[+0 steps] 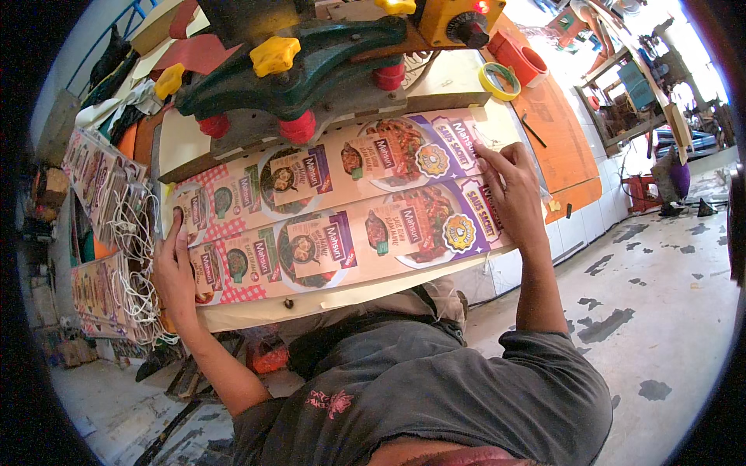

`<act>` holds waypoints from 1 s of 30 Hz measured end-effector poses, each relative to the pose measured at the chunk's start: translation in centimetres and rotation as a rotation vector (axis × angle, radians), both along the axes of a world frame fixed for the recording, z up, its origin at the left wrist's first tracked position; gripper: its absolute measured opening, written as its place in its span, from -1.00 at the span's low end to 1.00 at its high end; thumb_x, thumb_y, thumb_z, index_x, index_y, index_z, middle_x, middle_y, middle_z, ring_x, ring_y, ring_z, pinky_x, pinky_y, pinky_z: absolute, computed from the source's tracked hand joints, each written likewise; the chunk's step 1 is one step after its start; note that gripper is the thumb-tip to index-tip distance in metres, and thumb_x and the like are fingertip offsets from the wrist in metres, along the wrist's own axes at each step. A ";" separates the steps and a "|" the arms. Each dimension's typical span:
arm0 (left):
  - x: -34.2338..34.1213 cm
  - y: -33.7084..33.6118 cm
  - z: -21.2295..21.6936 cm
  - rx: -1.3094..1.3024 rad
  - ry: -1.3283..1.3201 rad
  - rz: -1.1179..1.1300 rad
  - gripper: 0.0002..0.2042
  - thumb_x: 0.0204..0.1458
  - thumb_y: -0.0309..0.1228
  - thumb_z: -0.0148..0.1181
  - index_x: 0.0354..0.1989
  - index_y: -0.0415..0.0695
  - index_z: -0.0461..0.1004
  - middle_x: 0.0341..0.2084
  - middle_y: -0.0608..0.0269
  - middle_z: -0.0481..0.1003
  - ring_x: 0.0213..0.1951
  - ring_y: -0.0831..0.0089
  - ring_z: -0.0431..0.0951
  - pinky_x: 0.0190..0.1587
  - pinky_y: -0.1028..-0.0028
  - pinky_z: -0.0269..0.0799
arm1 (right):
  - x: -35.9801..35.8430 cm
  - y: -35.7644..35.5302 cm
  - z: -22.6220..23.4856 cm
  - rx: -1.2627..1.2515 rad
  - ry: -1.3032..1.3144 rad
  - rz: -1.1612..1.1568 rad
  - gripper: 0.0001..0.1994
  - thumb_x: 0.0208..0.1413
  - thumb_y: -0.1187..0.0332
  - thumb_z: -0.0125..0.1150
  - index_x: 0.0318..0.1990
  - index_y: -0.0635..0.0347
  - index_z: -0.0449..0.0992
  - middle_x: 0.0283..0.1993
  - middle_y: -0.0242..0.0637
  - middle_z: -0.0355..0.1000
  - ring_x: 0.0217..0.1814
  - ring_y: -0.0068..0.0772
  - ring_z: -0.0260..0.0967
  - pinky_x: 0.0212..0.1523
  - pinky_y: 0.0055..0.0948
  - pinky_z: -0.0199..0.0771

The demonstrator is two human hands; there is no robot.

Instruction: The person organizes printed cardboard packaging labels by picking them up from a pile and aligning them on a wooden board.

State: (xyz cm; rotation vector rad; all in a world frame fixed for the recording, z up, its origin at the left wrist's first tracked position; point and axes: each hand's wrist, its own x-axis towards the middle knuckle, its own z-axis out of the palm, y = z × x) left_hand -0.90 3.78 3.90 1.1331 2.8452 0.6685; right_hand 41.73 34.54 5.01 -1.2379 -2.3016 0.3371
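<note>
Two long printed food-picture strips (365,260) lie side by side on the work surface, in pink, purple and red check; I cannot tell if they are separate sheets. The far strip (330,206) rests along the base of a dark green press (311,66) with yellow knobs and red feet. My left hand (176,268) is at the strips' left ends, its thumb and fingers closed about the edge. At the right ends, my right hand (509,186) bends over with its fingers pinching the far strip's edge. Parts of both hands' fingers are hidden.
Bundles of printed cards with white cords (128,225) hang at the left. A yellow-green tape roll (499,81) and a red holder (524,62) stand on the orange tabletop (567,147), near a black pen-like stick (534,130). A yellow control box (458,23) shows a red light.
</note>
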 end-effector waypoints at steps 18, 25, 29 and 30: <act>-0.6 -0.2 -0.6 -0.024 0.107 -0.017 -0.60 0.44 -0.09 -0.13 0.35 0.21 0.44 -0.34 0.01 0.46 -0.26 0.05 0.55 -0.14 0.20 0.45 | -0.1 0.1 0.1 -0.044 0.020 -0.009 -0.73 0.28 0.34 0.22 0.10 0.05 0.65 -0.23 -0.17 0.32 -0.17 -0.19 0.38 -0.07 -0.20 0.40; -0.8 -0.4 -1.0 -0.004 0.132 -0.031 -0.60 0.44 -0.09 -0.13 0.36 0.22 0.44 -0.30 0.03 0.46 -0.25 0.05 0.56 -0.14 0.18 0.45 | -0.2 0.0 0.2 -0.042 0.012 -0.020 -0.72 0.29 0.31 0.22 0.10 0.04 0.65 -0.22 -0.18 0.32 -0.17 -0.20 0.37 -0.07 -0.20 0.40; -0.3 0.0 -0.6 -0.038 0.098 -0.005 -0.58 0.45 -0.06 -0.16 0.36 0.24 0.43 -0.28 0.03 0.47 -0.23 0.08 0.57 -0.15 0.18 0.46 | -0.2 -0.1 0.2 -0.054 0.010 -0.033 -0.72 0.30 0.30 0.21 0.11 0.02 0.65 -0.22 -0.19 0.32 -0.17 -0.23 0.37 -0.07 -0.20 0.40; -0.2 0.0 -0.4 -0.050 0.090 0.011 -0.58 0.45 -0.04 -0.17 0.36 0.24 0.43 -0.28 0.04 0.47 -0.23 0.09 0.57 -0.15 0.19 0.46 | -0.2 -0.1 0.2 -0.055 0.011 -0.032 -0.72 0.30 0.30 0.21 0.11 0.02 0.65 -0.22 -0.19 0.32 -0.17 -0.23 0.37 -0.07 -0.20 0.40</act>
